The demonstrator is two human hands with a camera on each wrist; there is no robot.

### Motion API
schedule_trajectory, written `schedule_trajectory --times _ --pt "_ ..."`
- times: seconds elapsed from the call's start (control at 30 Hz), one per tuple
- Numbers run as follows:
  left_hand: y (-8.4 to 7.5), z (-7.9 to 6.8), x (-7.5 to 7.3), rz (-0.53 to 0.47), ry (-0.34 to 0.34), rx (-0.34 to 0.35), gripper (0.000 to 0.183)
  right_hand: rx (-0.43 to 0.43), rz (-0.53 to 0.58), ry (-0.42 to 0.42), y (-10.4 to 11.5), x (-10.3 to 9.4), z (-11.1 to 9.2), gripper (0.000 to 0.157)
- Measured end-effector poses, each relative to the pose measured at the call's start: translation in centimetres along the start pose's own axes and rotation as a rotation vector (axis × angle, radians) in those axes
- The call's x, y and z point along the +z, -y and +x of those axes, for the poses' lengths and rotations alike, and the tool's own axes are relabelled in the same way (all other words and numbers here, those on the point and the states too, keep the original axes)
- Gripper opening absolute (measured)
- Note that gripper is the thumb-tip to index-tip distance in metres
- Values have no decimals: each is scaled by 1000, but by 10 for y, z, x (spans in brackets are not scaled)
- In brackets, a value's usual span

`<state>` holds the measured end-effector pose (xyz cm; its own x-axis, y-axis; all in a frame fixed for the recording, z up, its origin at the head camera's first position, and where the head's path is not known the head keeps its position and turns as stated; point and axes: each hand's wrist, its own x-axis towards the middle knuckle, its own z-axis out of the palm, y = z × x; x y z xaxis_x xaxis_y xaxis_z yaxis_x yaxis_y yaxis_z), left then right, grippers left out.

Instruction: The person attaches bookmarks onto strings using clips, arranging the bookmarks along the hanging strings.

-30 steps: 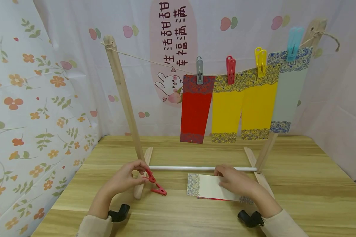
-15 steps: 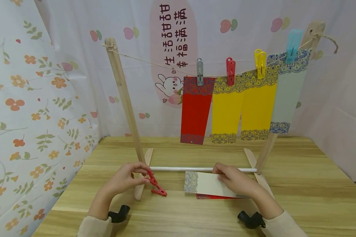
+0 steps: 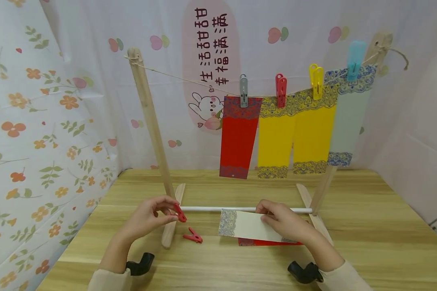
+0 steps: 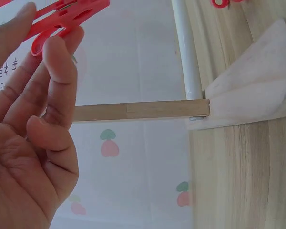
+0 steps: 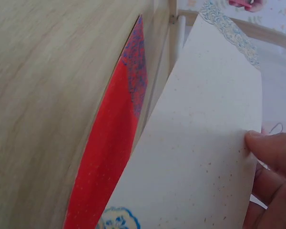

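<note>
My left hand [image 3: 149,216] pinches a red clothespin [image 3: 180,213] just above the table, near the foot of the left post. In the left wrist view the clothespin [image 4: 69,18] sits between thumb and fingertips. A second red clothespin [image 3: 193,235] lies on the wood below it. With thumb and fingers my right hand [image 3: 285,220] grips the long edge of a cream paper card [image 3: 249,223] with patterned ends. The card is tilted and raised off the table, as the right wrist view shows. Beneath it a red card [image 5: 105,148] lies flat on the tabletop.
Behind stands a wooden frame with a left post [image 3: 149,113], a white crossbar [image 3: 211,209] and a sloping string [image 3: 178,75]. A red card [image 3: 238,137], two yellow cards [image 3: 275,141] and a pale card [image 3: 349,121] hang from it by clothespins.
The held clothespin has risen slightly from beside the one on the table. My right hand has lifted the cream card and shifted it left, exposing more of the red card.
</note>
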<state>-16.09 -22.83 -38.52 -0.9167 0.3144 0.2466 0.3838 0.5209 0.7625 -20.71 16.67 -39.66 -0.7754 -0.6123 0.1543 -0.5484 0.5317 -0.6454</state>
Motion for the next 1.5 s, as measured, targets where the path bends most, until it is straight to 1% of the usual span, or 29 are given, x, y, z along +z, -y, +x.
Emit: schedule_trajectory --times 0.1,0.23,0.4,0.47,0.63,0.73,0.87,0.97,1.07,1.2,1.3,1.5 --pt "-2 1 -2 5 -17 -1 26 -4 21 -15 1 1 0 12" --pt "-7 4 -5 45 -47 27 27 -31 68 -40 3 1 0 12" --pt "-23 10 -11 91 -41 50 29 -41 114 -65 8 3 2 10" --pt "-30 12 -13 107 -48 68 30 -35 127 -79 10 4 4 10" --pt "-45 16 -21 170 -130 124 27 -40 163 -121 17 6 7 9" --pt "-53 19 -25 176 -176 148 26 -28 182 -147 23 6 9 8" --pt "-63 23 -30 184 -226 137 28 9 205 -177 32 7 12 8" --pt "-73 27 -35 204 -259 131 28 24 234 -204 39 7 15 10" --pt "-84 31 -42 233 -308 160 28 21 276 -236 45 8 19 11" --pt "-99 37 -52 246 -375 188 28 20 336 -291 51 10 24 13" --pt "-109 44 -59 224 -394 197 27 13 367 -331 56 10 28 14" --pt "-123 57 -68 179 -418 249 30 -12 393 -391 64 9 35 15"
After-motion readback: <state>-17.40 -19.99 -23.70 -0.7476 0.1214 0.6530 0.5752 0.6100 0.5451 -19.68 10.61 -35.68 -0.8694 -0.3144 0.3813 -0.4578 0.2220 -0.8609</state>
